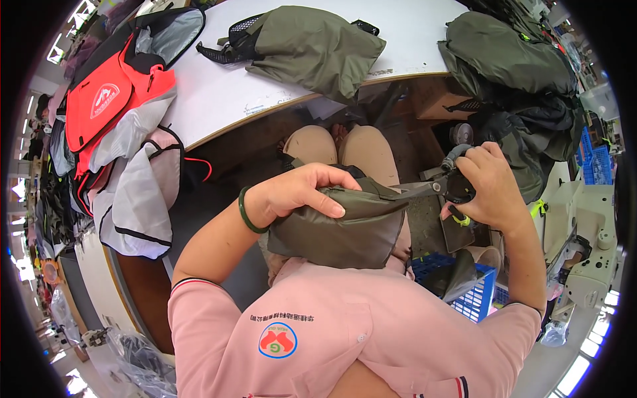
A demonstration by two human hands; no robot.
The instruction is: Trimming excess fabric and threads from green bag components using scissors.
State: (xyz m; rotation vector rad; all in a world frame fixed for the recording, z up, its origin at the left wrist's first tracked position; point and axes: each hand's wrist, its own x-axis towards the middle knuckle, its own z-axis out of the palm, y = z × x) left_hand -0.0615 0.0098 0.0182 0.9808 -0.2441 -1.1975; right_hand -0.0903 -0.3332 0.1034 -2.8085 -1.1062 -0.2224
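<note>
An olive-green fabric pouch [338, 235] lies over my lap. My left hand [308, 189], with a dark green bangle at the wrist, is closed on its upper edge, the thumb lying over the fabric. From the pouch's right end a grey-green strap [418, 190] runs taut to my right hand [488, 182]. That hand is closed around a bunched dark strap [456, 182], with a small dark end and a yellow-green bit showing below the fingers. Part of the bunch is hidden by the fingers.
Olive bags lie on the white table [232, 86] ahead: one bag [312, 50] in the middle, more bags [507, 53] piled at right. A red and grey bag [106, 99] hangs at left. A blue basket [478, 295] stands by my right side, near a sewing machine [590, 265].
</note>
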